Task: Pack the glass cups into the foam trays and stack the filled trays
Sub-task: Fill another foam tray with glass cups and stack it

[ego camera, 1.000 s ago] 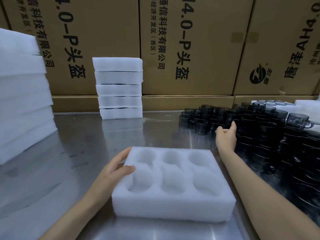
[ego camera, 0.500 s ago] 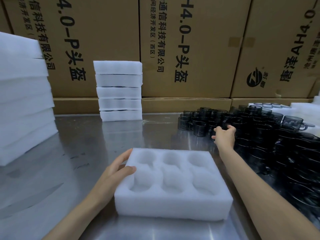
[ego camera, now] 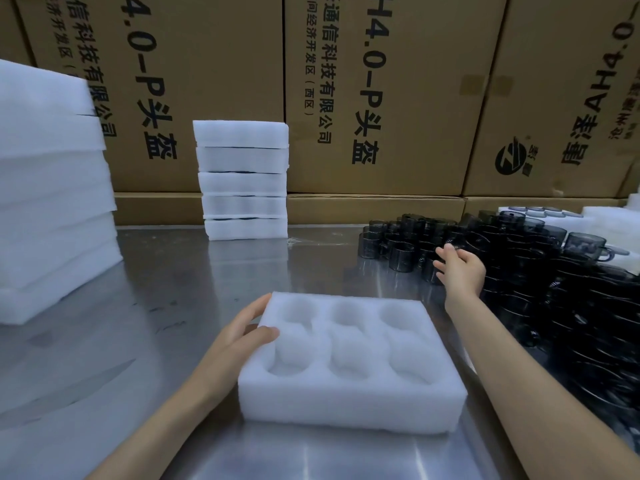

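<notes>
Tray, white foam rectangle w/ six empty round wells (ego camera: 353,368), sits on steel bench (ego camera: 156,341); left hand (ego camera: 239,336) grips its left edge. Right hand (ego camera: 459,270), grip loosely apart, touches dark smoked-glass cups (ego camera: 519,271) beyond.

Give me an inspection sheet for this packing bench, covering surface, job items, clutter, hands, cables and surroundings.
Surface: reflective steel table, scuffed.
Job's things: white six-pocket foam tray in front, all pockets empty; dark smoked glass cups massed at right; five-high stack of white foam trays at rear.
Clutter: tall pile of white foam sheets at left.
Hands: left hand holds the tray's left edge, thumb on top; right hand reaches over the cups, fingers spread, holding nothing visible.
Cables: nothing seen.
Surroundings: brown printed cardboard cartons walling the back.
</notes>
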The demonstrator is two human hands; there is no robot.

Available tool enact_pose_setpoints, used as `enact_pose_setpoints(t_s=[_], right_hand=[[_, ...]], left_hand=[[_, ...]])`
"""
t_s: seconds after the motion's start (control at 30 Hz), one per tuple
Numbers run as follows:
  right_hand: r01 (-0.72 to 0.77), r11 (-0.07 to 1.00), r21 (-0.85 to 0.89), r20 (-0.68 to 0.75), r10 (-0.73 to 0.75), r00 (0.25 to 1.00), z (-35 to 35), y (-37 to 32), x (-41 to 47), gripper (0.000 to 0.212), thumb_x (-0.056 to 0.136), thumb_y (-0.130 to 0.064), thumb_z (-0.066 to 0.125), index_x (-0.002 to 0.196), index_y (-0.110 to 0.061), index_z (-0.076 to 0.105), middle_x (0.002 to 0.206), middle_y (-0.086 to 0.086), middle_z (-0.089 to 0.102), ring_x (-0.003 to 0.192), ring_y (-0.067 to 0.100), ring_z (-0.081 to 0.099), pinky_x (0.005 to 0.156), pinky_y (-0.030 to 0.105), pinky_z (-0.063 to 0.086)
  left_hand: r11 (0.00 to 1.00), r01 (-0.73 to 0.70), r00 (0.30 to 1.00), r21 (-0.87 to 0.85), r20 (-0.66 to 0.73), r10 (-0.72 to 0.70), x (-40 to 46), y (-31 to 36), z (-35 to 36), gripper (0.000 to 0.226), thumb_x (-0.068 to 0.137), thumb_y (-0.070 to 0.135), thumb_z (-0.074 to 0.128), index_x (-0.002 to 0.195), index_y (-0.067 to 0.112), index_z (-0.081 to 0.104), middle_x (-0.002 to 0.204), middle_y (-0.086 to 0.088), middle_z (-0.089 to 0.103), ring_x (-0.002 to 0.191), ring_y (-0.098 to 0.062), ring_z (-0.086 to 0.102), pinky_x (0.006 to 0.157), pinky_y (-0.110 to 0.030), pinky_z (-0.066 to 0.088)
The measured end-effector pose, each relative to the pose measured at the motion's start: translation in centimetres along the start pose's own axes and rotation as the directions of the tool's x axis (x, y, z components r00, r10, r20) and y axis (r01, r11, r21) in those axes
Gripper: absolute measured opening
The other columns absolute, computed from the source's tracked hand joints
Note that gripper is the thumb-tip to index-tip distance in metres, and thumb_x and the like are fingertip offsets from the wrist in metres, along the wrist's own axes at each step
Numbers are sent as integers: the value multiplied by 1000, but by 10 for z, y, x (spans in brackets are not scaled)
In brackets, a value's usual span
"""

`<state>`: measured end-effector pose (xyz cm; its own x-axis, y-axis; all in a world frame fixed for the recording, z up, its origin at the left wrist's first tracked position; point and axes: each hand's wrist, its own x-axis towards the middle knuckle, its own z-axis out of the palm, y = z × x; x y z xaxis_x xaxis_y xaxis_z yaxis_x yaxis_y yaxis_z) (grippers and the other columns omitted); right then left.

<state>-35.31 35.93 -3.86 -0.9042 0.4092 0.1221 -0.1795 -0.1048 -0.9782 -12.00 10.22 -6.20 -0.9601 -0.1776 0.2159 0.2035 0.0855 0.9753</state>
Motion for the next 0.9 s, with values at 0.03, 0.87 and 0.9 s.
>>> enact_pose_setpoints(t_s=[0.03, 0.87, 0.9], right_hand=[[1, 1000, 23, -8, -1, 1000, 0, -3, -3, 20, 95, -29, 54, 109, -15, 59, 98, -6, 66, 79, 4, 62, 66, 20, 48], [485, 821, -303, 836, -15, 549, 38, -59, -183, 22, 93, -27, 53, 74, -19, 58, 62, -7, 70, 59, 6, 54, 63, 27, 46], [502, 804, -319, 840, -5, 542, 37, -56, -185, 21, 93, -29, 53, 76, -18, 58, 63, -8, 70, 59, 5, 54, 66, 28, 47]], left_hand=[[1000, 0, 1000, 2, 0, 0, 0, 0, 0, 42, 71, 21, 58, 110, 37, 64, 101, 11, 72, 92, -6, 68, 65, -14, 50], [982, -47, 973, 185, -216, 88, -4, 2, 3, 55, 68, 32, 53, 123, 33, 47, 131, 8, 51, 109, -6, 53, 80, -11, 41], [979, -46, 973, 199, -212, 88, -4, 3, 3, 57, 68, 32, 52, 124, 33, 48, 132, 9, 49, 109, -4, 52, 80, -9, 40]])
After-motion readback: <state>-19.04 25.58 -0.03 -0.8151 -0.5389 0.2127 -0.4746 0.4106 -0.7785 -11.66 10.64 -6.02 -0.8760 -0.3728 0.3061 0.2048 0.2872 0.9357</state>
